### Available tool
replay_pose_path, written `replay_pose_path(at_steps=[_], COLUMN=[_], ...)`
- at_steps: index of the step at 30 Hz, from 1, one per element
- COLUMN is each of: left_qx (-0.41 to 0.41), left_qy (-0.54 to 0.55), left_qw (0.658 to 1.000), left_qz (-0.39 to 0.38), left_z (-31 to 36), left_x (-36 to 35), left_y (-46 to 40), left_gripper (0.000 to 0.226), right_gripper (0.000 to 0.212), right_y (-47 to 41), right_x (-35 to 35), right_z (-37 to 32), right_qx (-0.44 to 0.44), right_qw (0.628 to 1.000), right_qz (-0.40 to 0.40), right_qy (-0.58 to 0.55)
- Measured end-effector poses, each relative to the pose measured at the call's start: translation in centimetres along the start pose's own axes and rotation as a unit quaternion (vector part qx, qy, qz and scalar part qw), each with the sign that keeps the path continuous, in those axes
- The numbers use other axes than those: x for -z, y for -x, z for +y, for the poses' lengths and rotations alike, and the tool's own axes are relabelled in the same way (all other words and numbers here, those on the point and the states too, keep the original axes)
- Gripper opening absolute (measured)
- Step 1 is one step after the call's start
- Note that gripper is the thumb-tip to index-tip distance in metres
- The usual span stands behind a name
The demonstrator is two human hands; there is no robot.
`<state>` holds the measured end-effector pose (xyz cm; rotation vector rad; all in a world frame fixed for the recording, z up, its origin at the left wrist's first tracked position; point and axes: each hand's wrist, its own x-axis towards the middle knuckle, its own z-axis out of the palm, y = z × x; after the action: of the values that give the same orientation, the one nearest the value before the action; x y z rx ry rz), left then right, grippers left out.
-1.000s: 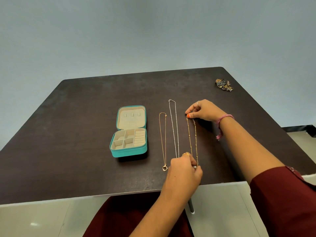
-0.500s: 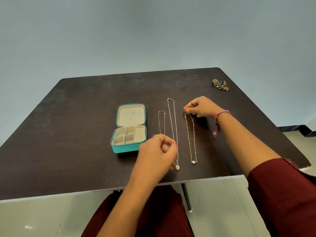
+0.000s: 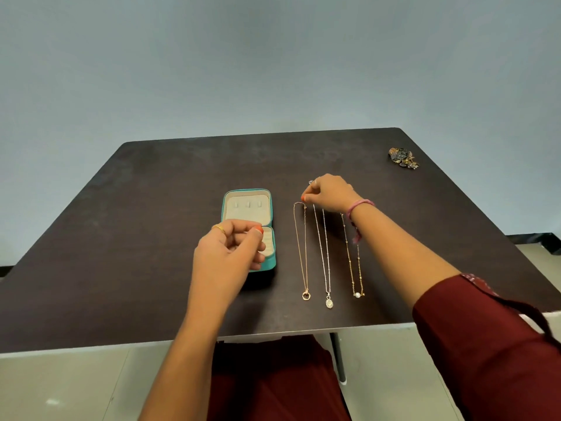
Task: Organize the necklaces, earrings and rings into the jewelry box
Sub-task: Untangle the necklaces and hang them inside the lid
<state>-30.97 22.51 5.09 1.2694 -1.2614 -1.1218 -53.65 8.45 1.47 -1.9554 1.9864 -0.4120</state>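
The teal jewelry box (image 3: pixel 246 208) lies open on the dark table (image 3: pixel 151 238), its cream lid flat behind the base. To its right, three necklaces lie stretched out side by side: a rose-gold necklace (image 3: pixel 302 253) with a ring pendant, a silver necklace (image 3: pixel 324 256) with an oval pendant, and a gold beaded necklace (image 3: pixel 352 262) with a pearl. My right hand (image 3: pixel 332 192) pinches thumb and finger at the top end of the rose-gold necklace and hides the silver one's top. My left hand (image 3: pixel 233 253) hovers over the box base with curled fingers, nothing visible in them.
A small heap of dark, ornate jewelry pieces (image 3: pixel 403 158) sits near the table's far right corner. The table's front edge runs just below the pendants, with my lap and a table leg (image 3: pixel 338 357) beneath it.
My left hand let go of the gold necklace's pendant end and moved left to above the box. My right hand shifted left from the gold necklace's top to the rose-gold one's top.
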Motion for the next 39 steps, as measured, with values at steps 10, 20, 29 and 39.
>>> replay_pose_path(at_steps=[10,20,29,39], left_qx=[0.014,0.011,-0.050,-0.138], left_qy=[0.005,0.015,0.049,0.056], left_qw=[1.000,1.000,0.997,0.987], left_qz=[-0.009,-0.013,-0.027,-0.068], left_z=[-0.2,-0.1,2.1,6.9], left_x=[0.8,1.5,3.3,3.0], left_y=[-0.4,0.0,-0.7,-3.2], left_gripper=[0.007,0.009,0.010,0.009], right_gripper=[0.018,0.028,0.018,0.013], right_y=[-1.3,0.1,3.5,9.6], right_x=[-1.2,-3.1,1.2,6.9], right_z=[-1.3,-1.8,-4.6,-8.7], right_qx=[-0.040,-0.028,0.006,0.097], right_qw=[0.994,0.981,0.995,0.982], right_qz=[0.037,0.060,0.099,0.153], right_qy=[0.098,0.182,0.028,-0.051])
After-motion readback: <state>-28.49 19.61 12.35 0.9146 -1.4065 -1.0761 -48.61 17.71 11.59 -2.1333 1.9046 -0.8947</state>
